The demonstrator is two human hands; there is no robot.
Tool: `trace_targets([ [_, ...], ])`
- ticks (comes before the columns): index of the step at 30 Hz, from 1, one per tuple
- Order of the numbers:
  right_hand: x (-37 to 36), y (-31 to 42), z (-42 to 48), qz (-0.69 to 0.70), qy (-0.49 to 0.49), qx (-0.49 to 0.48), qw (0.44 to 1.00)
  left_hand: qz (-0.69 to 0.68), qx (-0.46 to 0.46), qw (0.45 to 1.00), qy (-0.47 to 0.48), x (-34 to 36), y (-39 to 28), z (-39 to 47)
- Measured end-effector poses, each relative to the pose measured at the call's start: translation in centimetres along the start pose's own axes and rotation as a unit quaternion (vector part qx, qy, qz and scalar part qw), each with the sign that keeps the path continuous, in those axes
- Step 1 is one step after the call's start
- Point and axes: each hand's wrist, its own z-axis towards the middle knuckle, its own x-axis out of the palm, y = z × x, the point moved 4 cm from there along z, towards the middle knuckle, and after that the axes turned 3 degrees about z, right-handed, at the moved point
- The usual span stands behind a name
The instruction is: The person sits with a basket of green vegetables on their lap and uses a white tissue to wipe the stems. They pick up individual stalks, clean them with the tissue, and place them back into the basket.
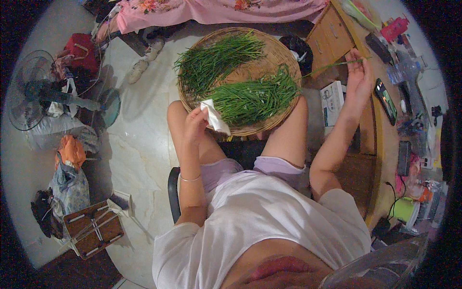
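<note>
A round wicker basket (pixel 279 48) rests across my knees. Inside it lie two piles of thin green stalks that look like garlic chives, a far pile (pixel 220 59) and a near pile (pixel 256 97) with small pale buds among it. My left hand (pixel 196 124) pinches a folded white tissue (pixel 215 117) at the basket's near-left rim. Out to the right, beside the desk, my right hand (pixel 359 74) holds one long green stalk (pixel 330 65) by its end. The stalk stretches back toward the basket's right rim.
On the right runs a wooden desk (pixel 384 144) bearing a phone (pixel 385 101) and clutter, with drawers (pixel 330 36) below. A black bag (pixel 305 54) stands by the basket. Left are a fan (pixel 32 90), sneakers (pixel 139 70) and a folding table (pixel 94 229). Pink floral cloth (pixel 216 11) hangs ahead.
</note>
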Motion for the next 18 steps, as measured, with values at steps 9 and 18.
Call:
trace_targets([
  [9, 11.2, -8.2, -12.0, -0.238, 0.343, 0.256, 0.872, -0.099, 0.028, 0.991, 0.09, 6.4, -1.1, 2.0],
  [18, 12.7, -10.2, -14.7, -0.413, 0.42, 0.111, 0.8, 0.076, 0.064, 0.995, 0.015, 8.4, -0.1, 2.3],
])
